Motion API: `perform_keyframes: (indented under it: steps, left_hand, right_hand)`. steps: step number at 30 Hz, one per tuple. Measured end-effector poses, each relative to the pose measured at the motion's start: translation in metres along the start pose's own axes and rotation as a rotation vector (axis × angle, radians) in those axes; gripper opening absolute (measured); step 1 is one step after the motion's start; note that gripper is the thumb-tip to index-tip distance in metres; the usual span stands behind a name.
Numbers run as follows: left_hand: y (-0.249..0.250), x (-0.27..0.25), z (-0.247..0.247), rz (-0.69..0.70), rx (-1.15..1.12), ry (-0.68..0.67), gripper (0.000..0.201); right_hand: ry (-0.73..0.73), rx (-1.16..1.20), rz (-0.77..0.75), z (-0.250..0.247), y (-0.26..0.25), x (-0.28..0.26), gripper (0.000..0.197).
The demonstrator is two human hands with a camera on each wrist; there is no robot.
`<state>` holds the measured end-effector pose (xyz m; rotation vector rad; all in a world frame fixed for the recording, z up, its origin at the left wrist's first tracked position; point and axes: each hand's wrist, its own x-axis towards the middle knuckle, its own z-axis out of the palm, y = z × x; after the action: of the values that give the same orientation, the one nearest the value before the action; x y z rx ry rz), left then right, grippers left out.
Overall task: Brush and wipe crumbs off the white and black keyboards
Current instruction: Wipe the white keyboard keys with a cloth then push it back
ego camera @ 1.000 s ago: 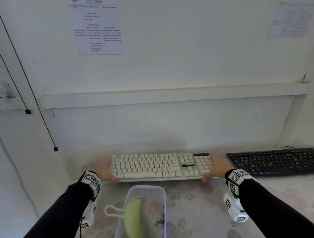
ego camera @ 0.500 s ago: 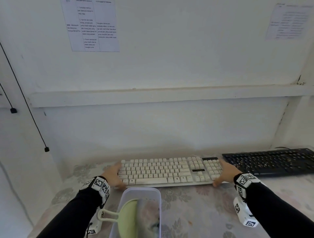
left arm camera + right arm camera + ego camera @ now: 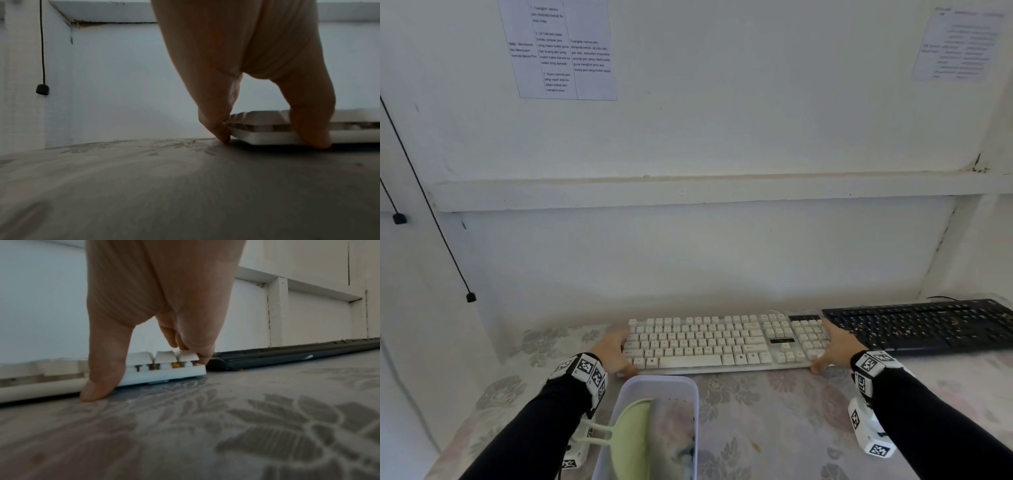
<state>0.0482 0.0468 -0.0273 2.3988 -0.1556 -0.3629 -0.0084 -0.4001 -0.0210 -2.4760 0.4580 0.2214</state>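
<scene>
Gripping the hard, flat white keyboard (image 3: 726,342) ends, my left hand (image 3: 613,353) and right hand (image 3: 837,349) have slid it rightward along the floral cloth (image 3: 774,428).

Soft even daylight overhead; wrist views dim, foreground blurred.

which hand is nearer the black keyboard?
Right. The right hand grips the white keyboard's right end, right beside the black keyboard. The left hand grips the white keyboard's far left end, a full keyboard length away.
</scene>
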Motion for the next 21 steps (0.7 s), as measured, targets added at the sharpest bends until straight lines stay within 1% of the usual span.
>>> perform_keyframes:
  steps: [4,7,14,15,16,19,21]
  left_hand:
    - [-0.002,0.003,0.0,-0.017,-0.004,-0.017,0.068]
    - [-0.002,0.006,0.003,-0.029,-0.01,-0.019,0.07]
    - [-0.004,0.01,0.005,-0.06,0.006,-0.027,0.069]
    - [-0.003,0.007,0.003,-0.063,0.007,-0.031,0.071]
    - [-0.003,0.006,0.002,-0.063,0.001,-0.037,0.078]
    - [-0.025,0.022,0.001,-0.065,-0.031,-0.045,0.113]
    - [-0.041,0.035,0.003,-0.057,-0.028,-0.052,0.122]
  right_hand:
    - [-0.016,0.005,0.007,0.001,0.0,0.003,0.127]
    - [-0.008,0.004,-0.002,0.003,0.0,0.003,0.124]
    - [-0.027,-0.024,0.012,0.004,-0.002,0.0,0.127]
    - [-0.031,-0.026,0.011,0.004,-0.002,0.0,0.126]
    - [-0.031,-0.029,0.012,0.004,-0.003,0.0,0.126]
    - [-0.023,-0.047,0.007,0.005,-0.001,0.001,0.123]
    - [-0.018,-0.062,-0.006,0.007,0.0,0.001,0.122]
